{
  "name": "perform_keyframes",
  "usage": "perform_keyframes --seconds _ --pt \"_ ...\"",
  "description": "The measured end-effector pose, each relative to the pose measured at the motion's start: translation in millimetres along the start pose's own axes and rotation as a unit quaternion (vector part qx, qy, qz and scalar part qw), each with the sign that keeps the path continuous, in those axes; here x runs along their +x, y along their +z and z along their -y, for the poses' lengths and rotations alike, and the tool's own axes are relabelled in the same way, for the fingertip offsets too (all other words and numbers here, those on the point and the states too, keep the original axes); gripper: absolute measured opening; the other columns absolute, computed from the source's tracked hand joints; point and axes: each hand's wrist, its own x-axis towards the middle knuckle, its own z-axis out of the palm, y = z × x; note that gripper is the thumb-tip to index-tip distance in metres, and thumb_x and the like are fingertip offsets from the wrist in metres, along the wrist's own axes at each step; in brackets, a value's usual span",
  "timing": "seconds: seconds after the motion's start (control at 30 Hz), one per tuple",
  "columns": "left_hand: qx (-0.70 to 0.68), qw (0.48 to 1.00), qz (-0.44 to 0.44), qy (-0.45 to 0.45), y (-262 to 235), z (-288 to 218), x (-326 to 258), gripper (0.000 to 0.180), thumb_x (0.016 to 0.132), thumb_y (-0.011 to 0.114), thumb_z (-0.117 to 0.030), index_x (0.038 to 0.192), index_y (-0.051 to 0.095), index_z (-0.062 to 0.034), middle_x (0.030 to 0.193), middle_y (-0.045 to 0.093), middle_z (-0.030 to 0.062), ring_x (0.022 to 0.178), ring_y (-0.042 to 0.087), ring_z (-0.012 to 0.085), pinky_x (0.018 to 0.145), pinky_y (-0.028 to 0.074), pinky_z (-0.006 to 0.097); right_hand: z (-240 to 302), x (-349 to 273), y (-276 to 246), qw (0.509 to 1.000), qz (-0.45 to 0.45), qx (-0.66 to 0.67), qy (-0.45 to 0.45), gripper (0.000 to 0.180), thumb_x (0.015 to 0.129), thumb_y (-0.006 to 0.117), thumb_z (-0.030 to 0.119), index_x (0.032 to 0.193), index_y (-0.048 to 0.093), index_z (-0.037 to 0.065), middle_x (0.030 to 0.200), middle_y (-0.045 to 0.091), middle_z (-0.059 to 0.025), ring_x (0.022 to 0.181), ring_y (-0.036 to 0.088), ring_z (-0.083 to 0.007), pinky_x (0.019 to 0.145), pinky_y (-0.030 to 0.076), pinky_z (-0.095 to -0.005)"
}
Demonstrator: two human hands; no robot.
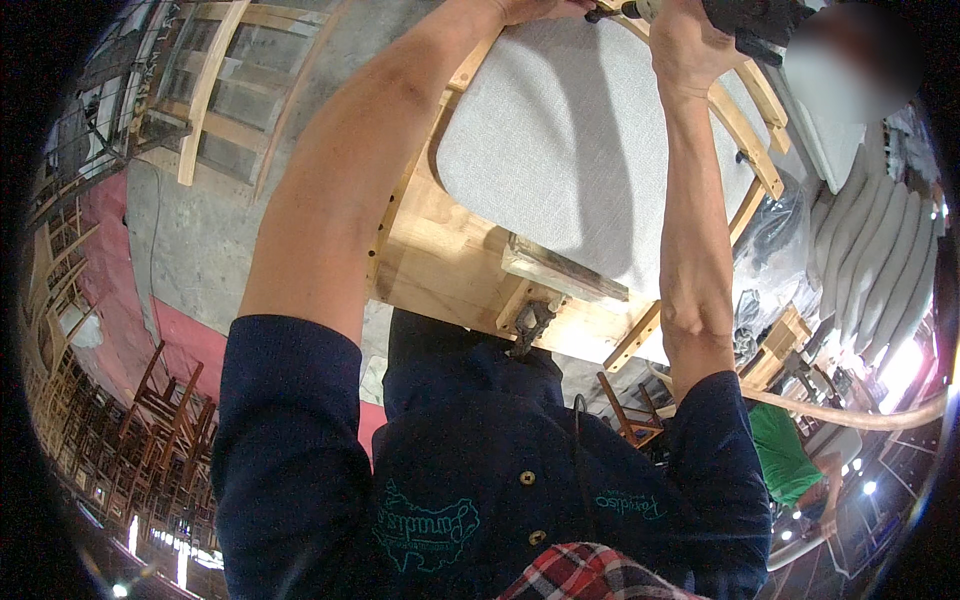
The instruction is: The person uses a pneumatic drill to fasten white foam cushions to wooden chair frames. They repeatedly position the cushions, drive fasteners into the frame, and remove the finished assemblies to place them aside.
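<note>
A power drill (760, 22) with a black body is gripped by my right hand (690, 50), its nose pointing left. My left hand (540, 8) is at the top edge, partly cut off, its fingers drawn together close to the drill's tip. What those fingers pinch is too small to make out. Under both forearms lies a grey fabric-covered panel (560, 140) with rounded corners. Light wooden frame pieces (745, 140) with drilled holes run along its sides. The panel rests over a plywood work surface (440, 245).
A wood block (565, 268) and a dark metal fitting (533, 320) sit at the bench's near edge. Grey cushions (870, 250) are stacked at right. A person in a green shirt (785, 455) is at lower right; another person (830, 80) is at upper right. Wooden chair frames (165, 400) stand left.
</note>
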Motion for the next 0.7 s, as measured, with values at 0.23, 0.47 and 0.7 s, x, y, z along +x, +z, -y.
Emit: perform_keyframes --seconds 0.23,0.47,0.7 --pt "0.02 1.0 0.009 0.005 -0.9 1.8 -0.2 0.025 0.076 0.077 -0.02 0.099 0.069 -0.0154 0.097 0.063 0.0052 0.096 0.056 0.0297 0.085 0.043 0.042 -0.9 2.8 -0.4 1.0 0.006 -0.01 0.005 0.017 0.091 0.064 -0.001 0.106 0.057 0.005 0.074 0.065 -0.0058 0.059 0.055 -0.0095 0.055 0.044 -0.024" --pt "0.013 1.0 0.026 -0.012 -4.1 -3.8 1.7 0.027 0.075 0.078 -0.019 0.1 0.069 -0.0144 0.098 0.064 0.0054 0.097 0.056 0.03 0.086 0.043 0.043 -0.9 2.1 -0.3 1.0 -0.003 0.01 0.008 0.018 0.09 0.065 0.001 0.106 0.057 0.005 0.074 0.066 -0.0046 0.059 0.055 -0.009 0.056 0.044 -0.024" --pt "0.007 1.0 0.003 0.005 4.9 5.9 -3.1 0.029 0.075 0.08 -0.02 0.101 0.068 -0.0144 0.101 0.064 0.006 0.098 0.056 0.0305 0.087 0.044 0.043 5.5 2.0 3.1 0.987 -0.027 0.131 0.09 0.02 0.09 0.064 0.002 0.108 0.058 0.004 0.074 0.066 -0.0032 0.06 0.055 -0.0088 0.057 0.045 -0.0244"
